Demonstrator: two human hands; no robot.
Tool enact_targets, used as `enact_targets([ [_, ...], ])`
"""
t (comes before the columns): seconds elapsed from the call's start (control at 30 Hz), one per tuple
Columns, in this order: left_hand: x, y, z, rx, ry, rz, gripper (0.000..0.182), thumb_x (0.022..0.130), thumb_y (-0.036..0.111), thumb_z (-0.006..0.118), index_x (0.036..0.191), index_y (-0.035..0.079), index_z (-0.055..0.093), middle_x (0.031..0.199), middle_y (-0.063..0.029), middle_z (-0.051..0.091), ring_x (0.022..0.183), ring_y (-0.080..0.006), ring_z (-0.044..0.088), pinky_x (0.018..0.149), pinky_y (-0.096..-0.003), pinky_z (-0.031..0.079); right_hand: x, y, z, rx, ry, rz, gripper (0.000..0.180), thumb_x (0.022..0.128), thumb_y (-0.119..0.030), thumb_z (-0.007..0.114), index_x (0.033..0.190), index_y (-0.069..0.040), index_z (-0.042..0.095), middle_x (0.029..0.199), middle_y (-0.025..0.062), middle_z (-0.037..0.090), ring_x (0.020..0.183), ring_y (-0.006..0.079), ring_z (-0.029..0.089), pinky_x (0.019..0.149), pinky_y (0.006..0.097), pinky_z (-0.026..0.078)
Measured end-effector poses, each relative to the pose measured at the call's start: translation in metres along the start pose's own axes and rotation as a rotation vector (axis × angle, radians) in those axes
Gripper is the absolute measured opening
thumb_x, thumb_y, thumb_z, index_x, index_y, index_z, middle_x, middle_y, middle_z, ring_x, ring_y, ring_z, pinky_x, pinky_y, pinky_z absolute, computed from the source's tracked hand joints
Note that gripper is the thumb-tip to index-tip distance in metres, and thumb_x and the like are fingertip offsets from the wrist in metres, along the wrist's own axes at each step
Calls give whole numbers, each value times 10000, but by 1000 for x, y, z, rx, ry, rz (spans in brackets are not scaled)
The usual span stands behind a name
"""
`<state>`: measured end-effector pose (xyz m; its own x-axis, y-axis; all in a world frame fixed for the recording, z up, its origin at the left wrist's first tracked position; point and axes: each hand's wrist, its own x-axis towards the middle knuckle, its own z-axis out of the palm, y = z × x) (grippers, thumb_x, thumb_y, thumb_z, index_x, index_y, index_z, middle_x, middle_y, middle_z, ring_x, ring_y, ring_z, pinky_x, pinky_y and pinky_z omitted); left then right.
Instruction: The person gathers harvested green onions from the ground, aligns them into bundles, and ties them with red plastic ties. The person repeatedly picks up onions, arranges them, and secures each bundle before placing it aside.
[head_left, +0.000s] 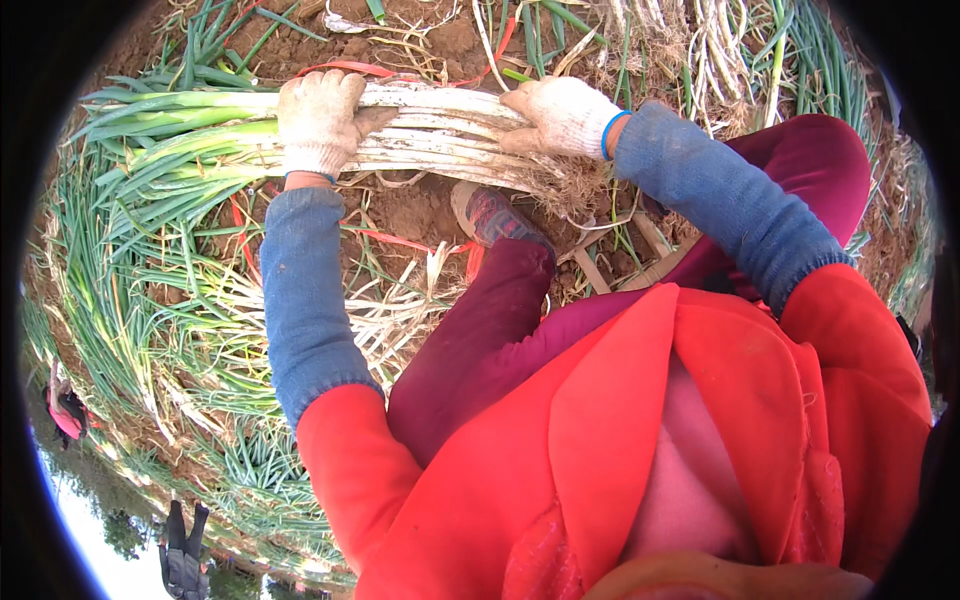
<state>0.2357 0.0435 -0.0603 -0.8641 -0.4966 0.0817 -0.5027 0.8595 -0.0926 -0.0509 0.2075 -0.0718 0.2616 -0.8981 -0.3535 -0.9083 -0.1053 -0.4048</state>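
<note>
A bundle of green onions (450, 139) lies sideways before me, its green leaves to the left and its white stalks and hairy roots (574, 184) to the right. My left hand (319, 120), in a soiled knit glove, grips the bundle where white turns to green. The gloved right hand (559, 116) grasps the white stalks close to the roots, thumb and fingers spread across them. Red plastic strips show on the soil, one (349, 67) beyond the bundle and another (397, 238) on its near side. The undersides of both hands are hidden.
Loose green onions (217, 300) cover the ground at left. More stalks with roots (712, 67) lie at the upper right. My shoe (495, 214) rests just below the bundle, beside a wooden frame (660, 262). Two people (67, 411) (184, 559) are far off at lower left.
</note>
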Motion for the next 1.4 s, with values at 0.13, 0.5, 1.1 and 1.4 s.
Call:
enact_targets([
  [0.13,3,0,-4,13,-109,-16,531,754,660,760,890,149,712,892,-83,716,905,-294,694,799,-462,505,-3,-13,7,-87,-81,-8,439,891,-350,707,1155,0,688,995,223,734,923,386,730,828,477,589],
  [0.5,13,5,-12,33,-154,-36,562,805,678,725,979,144,737,907,-122,732,887,-326,720,804,-475,540,-7,-12,9,224,24,213,414,948,-217,615,1302,-4,585,1094,264,696,1010,418,704,891,483,566],
  [1.1,33,5,-19,-85,-383,-130,673,817,761,653,997,122,764,903,-146,752,918,-322,732,833,-466,515,5,-26,5,158,-41,270,452,992,-411,576,1144,14,581,950,290,710,938,454,704,861,528,548],
  [1.4,49,3,-1,-105,-626,-220,703,849,755,620,1075,104,759,1013,-165,767,1008,-329,735,859,-479,543,-1,-47,15,-41,53,142,1123,700,-569,853,1536,-22,343,1346,242,535,1248,411,552,1037,571,448],
])
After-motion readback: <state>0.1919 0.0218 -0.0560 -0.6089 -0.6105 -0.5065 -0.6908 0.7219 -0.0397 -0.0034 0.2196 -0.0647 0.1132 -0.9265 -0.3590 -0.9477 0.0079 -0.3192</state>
